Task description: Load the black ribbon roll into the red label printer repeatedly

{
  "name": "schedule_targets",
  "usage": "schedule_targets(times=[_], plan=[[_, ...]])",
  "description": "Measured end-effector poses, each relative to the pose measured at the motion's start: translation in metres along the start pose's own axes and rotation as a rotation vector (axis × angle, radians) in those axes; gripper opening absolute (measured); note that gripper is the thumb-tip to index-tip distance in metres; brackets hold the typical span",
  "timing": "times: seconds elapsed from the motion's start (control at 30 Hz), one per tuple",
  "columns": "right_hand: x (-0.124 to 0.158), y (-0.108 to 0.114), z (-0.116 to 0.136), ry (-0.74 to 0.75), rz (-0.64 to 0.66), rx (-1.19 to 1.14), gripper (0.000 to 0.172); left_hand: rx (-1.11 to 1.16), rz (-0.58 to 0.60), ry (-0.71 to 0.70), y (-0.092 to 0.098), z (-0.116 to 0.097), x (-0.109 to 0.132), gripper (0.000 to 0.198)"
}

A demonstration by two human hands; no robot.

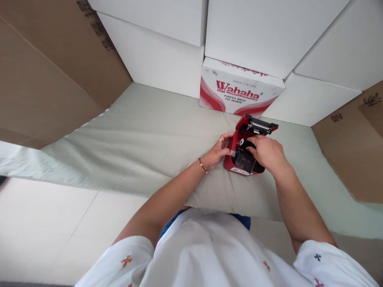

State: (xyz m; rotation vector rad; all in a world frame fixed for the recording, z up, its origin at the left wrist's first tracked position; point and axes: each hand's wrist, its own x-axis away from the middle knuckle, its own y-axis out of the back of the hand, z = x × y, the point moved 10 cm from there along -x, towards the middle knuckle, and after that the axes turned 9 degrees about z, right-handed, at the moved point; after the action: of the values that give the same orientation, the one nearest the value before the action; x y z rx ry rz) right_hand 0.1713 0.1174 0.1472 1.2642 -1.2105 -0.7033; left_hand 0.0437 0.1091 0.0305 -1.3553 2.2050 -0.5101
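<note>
A small red machine with a black inside (228,164), which looks like a label printer, sits on the cloth with its hinged lid (259,125) raised. Gripping its left wall is my left hand (216,153), thumb at the near side and fingers around the edge. My right hand (267,153) reaches into the open compartment from the right, fingers curled and closed in; whatever they hold is hidden. Beside those fingertips shows a white ring (241,142), perhaps a spool end. A dark clear flap (245,161) lies over the front part, above a white label.
Pale green cloth (149,135) covers the work surface. A Wahaha water carton (239,89) stands right behind the machine, against stacked white boxes (248,32). Brown cardboard boxes flank the left (54,71) and right (356,147). Light floor tiles (44,227) show below the front edge.
</note>
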Motion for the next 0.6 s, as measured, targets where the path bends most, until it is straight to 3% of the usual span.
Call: schedule_targets(times=[0.2, 0.3, 0.43, 0.6], plan=[[-0.02, -0.009, 0.001, 0.048, -0.022, -0.071, 0.039, 0.011, -0.009, 0.011, -0.001, -0.001, 0.0, 0.075], [-0.013, -0.002, -0.003, 0.122, -0.109, -0.223, 0.038, 0.007, -0.009, 0.017, -0.002, -0.002, 0.001, 0.075], [0.035, 0.011, -0.012, 0.316, -0.282, -0.621, 0.023, -0.031, -0.007, 0.018, -0.002, -0.002, 0.001, 0.074], [0.107, 0.003, -0.003, 0.506, -0.432, -0.581, 0.02, -0.151, -0.01, 0.029, 0.001, -0.012, 0.002, 0.07]])
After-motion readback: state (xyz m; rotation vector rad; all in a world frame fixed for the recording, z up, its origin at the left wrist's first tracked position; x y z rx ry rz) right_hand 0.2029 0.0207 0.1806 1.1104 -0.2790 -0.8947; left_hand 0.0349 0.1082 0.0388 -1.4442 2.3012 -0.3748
